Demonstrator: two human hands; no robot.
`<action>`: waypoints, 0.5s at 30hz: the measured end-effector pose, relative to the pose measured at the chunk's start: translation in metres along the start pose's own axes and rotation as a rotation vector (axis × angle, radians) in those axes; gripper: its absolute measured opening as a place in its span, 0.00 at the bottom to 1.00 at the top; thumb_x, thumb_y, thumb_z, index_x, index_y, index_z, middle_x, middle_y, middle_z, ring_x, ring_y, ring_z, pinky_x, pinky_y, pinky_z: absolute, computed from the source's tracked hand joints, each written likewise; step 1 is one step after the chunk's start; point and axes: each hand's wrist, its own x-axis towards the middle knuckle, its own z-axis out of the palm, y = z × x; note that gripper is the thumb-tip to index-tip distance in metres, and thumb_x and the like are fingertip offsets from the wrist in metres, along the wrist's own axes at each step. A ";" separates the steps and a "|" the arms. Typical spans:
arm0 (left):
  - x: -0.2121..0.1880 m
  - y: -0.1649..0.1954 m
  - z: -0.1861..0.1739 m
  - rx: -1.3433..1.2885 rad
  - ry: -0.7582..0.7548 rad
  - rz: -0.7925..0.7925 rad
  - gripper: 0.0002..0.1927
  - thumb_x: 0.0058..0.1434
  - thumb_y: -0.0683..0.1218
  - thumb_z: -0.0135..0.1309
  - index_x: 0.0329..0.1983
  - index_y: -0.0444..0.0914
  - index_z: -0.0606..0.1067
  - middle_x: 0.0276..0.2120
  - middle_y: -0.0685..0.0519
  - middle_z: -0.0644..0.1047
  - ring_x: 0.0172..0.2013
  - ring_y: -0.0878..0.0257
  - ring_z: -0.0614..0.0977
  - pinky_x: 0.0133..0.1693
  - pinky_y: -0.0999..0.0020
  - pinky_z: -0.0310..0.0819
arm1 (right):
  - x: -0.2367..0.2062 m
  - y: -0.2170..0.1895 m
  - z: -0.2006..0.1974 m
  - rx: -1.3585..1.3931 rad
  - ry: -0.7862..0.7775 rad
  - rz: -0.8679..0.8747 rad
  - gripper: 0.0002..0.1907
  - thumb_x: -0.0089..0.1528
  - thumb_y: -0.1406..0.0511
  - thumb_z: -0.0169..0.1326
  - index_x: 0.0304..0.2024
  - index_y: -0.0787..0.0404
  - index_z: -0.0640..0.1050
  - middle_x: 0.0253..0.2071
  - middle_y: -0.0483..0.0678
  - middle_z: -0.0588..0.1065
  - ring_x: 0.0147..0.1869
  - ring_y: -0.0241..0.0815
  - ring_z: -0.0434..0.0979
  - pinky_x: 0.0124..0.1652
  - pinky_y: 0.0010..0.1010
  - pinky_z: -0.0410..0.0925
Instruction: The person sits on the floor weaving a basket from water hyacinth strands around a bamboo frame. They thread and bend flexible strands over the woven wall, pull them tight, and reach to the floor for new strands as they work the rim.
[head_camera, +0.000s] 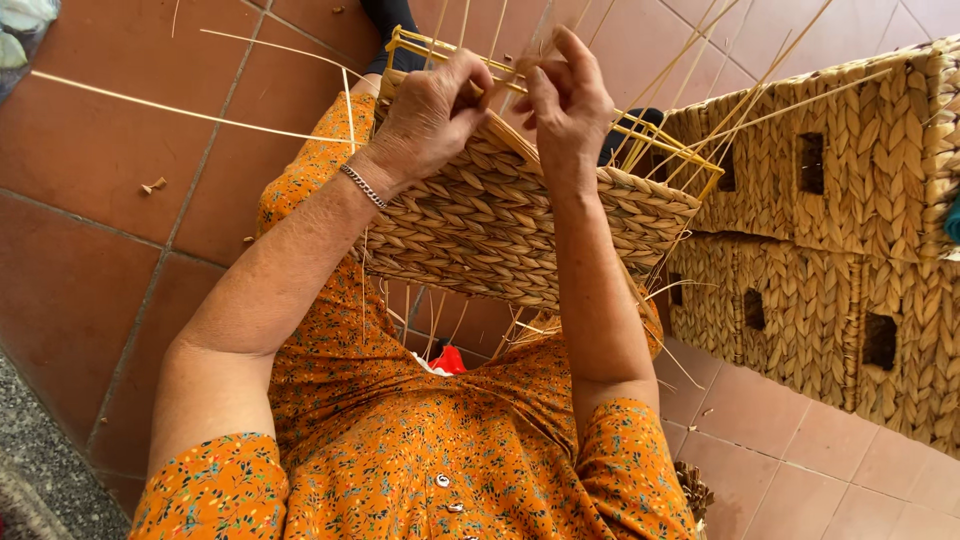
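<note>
On the person's lap, steadied there for working, a half-woven basket (520, 225) tilts away while left hand (430, 115) and right hand (570, 95) pinch strands (500, 125) at its far rim.

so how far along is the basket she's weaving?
Done: the woven wall of the basket is braided nearly up to the yellow frame. In hand: the left hand and right hand work strands at the top edge. Left: loose stalks stick out untrimmed. Finished baskets are stacked alongside.
</note>
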 end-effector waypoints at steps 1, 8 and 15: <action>0.002 -0.001 0.002 -0.087 0.034 -0.063 0.12 0.64 0.38 0.61 0.46 0.35 0.69 0.36 0.51 0.82 0.39 0.63 0.87 0.41 0.67 0.86 | -0.007 -0.002 -0.001 0.017 0.033 -0.071 0.15 0.69 0.72 0.57 0.59 0.64 0.74 0.47 0.52 0.83 0.39 0.35 0.85 0.32 0.23 0.77; 0.004 -0.005 0.026 0.363 0.051 0.215 0.10 0.63 0.37 0.62 0.43 0.35 0.72 0.38 0.47 0.79 0.41 0.55 0.83 0.45 0.62 0.82 | -0.064 -0.034 -0.005 -0.277 -0.044 -0.547 0.09 0.68 0.75 0.61 0.50 0.63 0.80 0.49 0.50 0.81 0.54 0.42 0.81 0.54 0.32 0.74; -0.001 0.001 0.022 0.451 -0.060 0.364 0.10 0.65 0.39 0.59 0.47 0.33 0.74 0.42 0.46 0.74 0.47 0.51 0.79 0.50 0.60 0.79 | -0.045 -0.042 -0.018 -0.500 -0.067 -0.492 0.06 0.68 0.69 0.61 0.48 0.58 0.81 0.51 0.48 0.80 0.56 0.44 0.79 0.56 0.34 0.73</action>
